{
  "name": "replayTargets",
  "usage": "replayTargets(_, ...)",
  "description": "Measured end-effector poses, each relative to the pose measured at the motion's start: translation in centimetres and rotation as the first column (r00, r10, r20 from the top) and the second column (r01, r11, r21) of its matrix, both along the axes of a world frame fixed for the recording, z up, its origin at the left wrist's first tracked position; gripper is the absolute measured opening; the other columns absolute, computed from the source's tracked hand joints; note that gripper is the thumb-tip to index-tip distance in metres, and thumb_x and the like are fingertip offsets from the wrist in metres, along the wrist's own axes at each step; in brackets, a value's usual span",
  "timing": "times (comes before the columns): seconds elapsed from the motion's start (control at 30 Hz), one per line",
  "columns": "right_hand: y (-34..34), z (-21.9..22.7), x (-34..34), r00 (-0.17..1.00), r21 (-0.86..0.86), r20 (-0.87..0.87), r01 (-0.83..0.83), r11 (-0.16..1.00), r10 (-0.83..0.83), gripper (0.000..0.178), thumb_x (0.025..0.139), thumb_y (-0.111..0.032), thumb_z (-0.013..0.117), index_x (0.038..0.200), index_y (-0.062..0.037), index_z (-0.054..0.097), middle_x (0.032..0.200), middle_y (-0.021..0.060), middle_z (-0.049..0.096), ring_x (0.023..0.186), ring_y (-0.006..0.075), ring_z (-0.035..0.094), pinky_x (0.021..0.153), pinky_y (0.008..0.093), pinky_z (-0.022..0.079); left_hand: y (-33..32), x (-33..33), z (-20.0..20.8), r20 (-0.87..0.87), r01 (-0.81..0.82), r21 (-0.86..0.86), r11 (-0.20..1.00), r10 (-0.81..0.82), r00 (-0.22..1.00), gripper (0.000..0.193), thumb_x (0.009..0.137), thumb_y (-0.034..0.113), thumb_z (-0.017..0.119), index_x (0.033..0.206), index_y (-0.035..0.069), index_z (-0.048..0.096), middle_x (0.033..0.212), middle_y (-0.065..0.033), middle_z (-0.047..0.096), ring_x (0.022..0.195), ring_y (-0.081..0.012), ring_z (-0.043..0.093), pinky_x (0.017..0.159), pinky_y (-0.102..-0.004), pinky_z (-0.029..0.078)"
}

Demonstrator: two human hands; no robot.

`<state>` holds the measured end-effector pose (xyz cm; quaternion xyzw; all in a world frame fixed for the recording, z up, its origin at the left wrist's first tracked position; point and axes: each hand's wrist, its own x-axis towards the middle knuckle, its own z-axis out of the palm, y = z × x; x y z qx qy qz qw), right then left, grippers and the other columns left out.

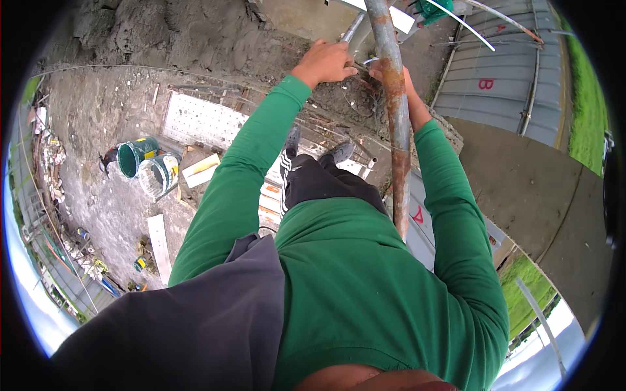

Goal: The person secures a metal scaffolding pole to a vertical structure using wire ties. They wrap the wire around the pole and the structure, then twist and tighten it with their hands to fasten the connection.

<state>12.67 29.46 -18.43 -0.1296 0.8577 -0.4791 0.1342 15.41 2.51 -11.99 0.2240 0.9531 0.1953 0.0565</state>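
Note:
At the top of the head view, my left hand has its fingers curled together beside the lower end of a grey metal tube. What its fingertips close on is too small to tell. My right hand reaches behind a rusty metal pole, which hides most of its fingers. A fingertip shows left of the pole, close to a small, thin pale piece. Both hands are near the edge of rough grey mortar.
My shoes stand on a white, spattered metal plank. Two mortar-stained buckets and a yellow-handled float lie to the left, below. Grey corrugated panels and a concrete ledge are on the right. A thin line crosses at left.

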Motion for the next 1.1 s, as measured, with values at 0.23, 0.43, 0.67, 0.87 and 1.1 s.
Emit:
replayTargets(0.23,-0.7,-0.5,-0.6,0.986,-0.033,0.138,0.103,0.994,-0.098,0.041,0.086,-0.037,0.088,0.109,-0.0058,0.075,0.09,0.0028,0.074,0.085,0.0119,0.065,0.08,0.0358,0.053,1.8,1.1,-2.1,-0.078,-0.15,0.011,0.989,0.151,0.985,0.029,0.096,0.043,0.072,0.105,0.017,0.079,0.116,-0.0048,0.067,0.117,-0.0303,0.063,0.115,-0.0514,0.036)
replayTargets(0.43,-0.1,1.5,0.0,0.952,0.13,0.197,0.21,0.969,-0.233,0.031,0.089,-0.026,0.086,0.103,-0.0005,0.076,0.088,0.0008,0.074,0.085,0.0093,0.064,0.078,0.0327,0.052,2.9,-3.4,3.3,0.089,0.143,-0.182,0.973,-0.129,0.988,0.031,0.083,0.041,0.083,0.1,0.016,0.079,0.115,-0.0034,0.073,0.118,-0.0256,0.065,0.114,-0.0529,0.036)
replayTargets(0.67,2.8,1.1,2.9,0.904,-0.489,0.366,0.39,0.78,-0.222,0.025,0.093,-0.015,0.078,0.109,0.0026,0.069,0.096,0.0017,0.075,0.086,0.0098,0.067,0.078,0.0284,0.054,3.9,-1.9,0.5,-0.394,0.135,0.005,0.991,-0.122,0.911,0.015,0.084,0.03,0.08,0.09,0.016,0.08,0.104,-0.0004,0.073,0.119,-0.0208,0.061,0.11,-0.0458,0.041)
replayTargets(0.87,1.1,3.8,2.6,0.96,0.054,-0.001,0.279,0.959,-0.279,0.033,0.089,-0.02,0.083,0.11,0.0001,0.068,0.094,0.0074,0.076,0.085,0.013,0.07,0.079,0.03,0.055,5.2,2.7,3.2,-0.537,0.051,-0.145,0.988,-0.122,0.835,0.011,0.086,0.021,0.069,0.082,0.016,0.078,0.093,0.001,0.068,0.104,-0.0196,0.06,0.103,-0.0415,0.043)
replayTargets(1.1,2.4,-3.2,1.7,0.905,-0.276,0.33,0.364,0.89,-0.268,0.029,0.092,-0.019,0.081,0.114,-0.0018,0.075,0.094,0.0017,0.075,0.079,0.0103,0.064,0.071,0.0292,0.053,7.9,8.1,6.0,-0.43,-0.062,-0.181,0.982,-0.022,0.902,0.013,0.083,0.018,0.067,0.074,0.016,0.076,0.08,-0.0032,0.069,0.086,-0.0224,0.066,0.089,-0.0377,0.047)
